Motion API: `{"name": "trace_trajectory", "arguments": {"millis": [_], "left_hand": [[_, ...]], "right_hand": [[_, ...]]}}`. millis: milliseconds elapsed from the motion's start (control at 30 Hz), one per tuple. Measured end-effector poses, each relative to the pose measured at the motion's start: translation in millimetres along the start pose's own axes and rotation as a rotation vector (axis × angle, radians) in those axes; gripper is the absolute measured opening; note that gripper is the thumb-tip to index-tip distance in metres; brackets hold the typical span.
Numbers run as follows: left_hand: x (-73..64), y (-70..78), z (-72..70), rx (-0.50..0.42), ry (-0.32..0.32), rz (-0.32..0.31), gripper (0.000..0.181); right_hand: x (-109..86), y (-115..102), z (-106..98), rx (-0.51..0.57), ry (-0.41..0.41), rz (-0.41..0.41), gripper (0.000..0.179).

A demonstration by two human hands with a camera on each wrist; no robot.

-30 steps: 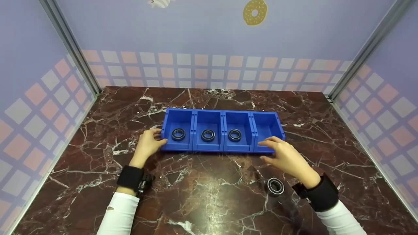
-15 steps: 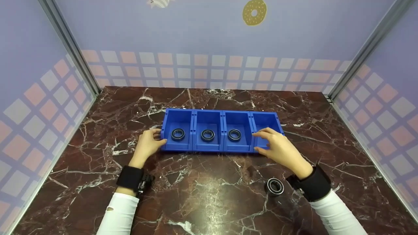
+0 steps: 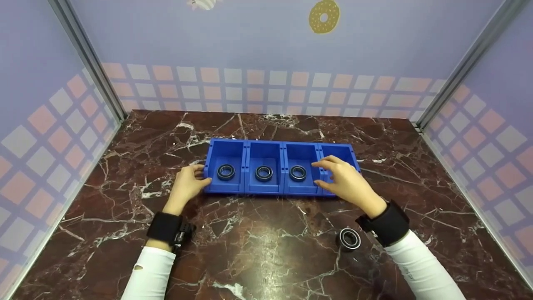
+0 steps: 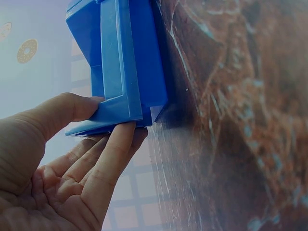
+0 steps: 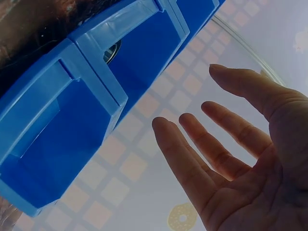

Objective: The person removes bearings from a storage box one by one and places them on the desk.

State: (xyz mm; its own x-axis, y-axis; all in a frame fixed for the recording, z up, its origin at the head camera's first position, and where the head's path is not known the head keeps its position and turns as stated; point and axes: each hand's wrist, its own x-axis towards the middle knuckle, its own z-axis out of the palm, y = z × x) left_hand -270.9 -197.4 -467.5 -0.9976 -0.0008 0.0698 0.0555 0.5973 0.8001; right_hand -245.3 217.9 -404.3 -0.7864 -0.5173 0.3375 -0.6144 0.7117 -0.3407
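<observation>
A row of joined blue storage bins (image 3: 265, 190) stands on the table. My left hand (image 3: 186, 187) grips its left end; in the left wrist view the thumb lies on the bin's rim and the fingers against the side wall. Single ball bearings lie in the left bin (image 3: 220, 172), the second bin (image 3: 257, 173) and the third bin (image 3: 292, 173). Over the rightmost bin hovers my right hand (image 3: 349, 185), thumb and fingers apart with nothing between them, fingertips near the third bin's bearing. The hand hides much of the rightmost bin.
Another ball bearing (image 3: 342, 241) sits on the marbled dark red table (image 3: 250, 258), in front of the bins near the right wrist. Patterned panels (image 3: 266, 46) enclose the table at the back and both sides.
My right hand has moved left, from the rightmost bin's right side to the edge of the third bin. The left hand keeps its grip, and the bearings stay in place.
</observation>
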Motion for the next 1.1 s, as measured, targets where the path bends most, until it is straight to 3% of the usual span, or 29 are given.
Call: {"name": "trace_trajectory", "arguments": {"millis": [533, 1100], "left_hand": [[-1.1, 1.5, -0.2, -0.018, -0.002, -0.005, 0.047], [0.0, 0.1, -0.6, -0.017, -0.001, 0.0, 0.046]], "right_hand": [[26.7, -1.4, 13.2, 0.0, -0.023, -0.003, 0.044], [56.1, 6.8, 26.4, -0.013, -0.129, 0.07, 0.044]]}}
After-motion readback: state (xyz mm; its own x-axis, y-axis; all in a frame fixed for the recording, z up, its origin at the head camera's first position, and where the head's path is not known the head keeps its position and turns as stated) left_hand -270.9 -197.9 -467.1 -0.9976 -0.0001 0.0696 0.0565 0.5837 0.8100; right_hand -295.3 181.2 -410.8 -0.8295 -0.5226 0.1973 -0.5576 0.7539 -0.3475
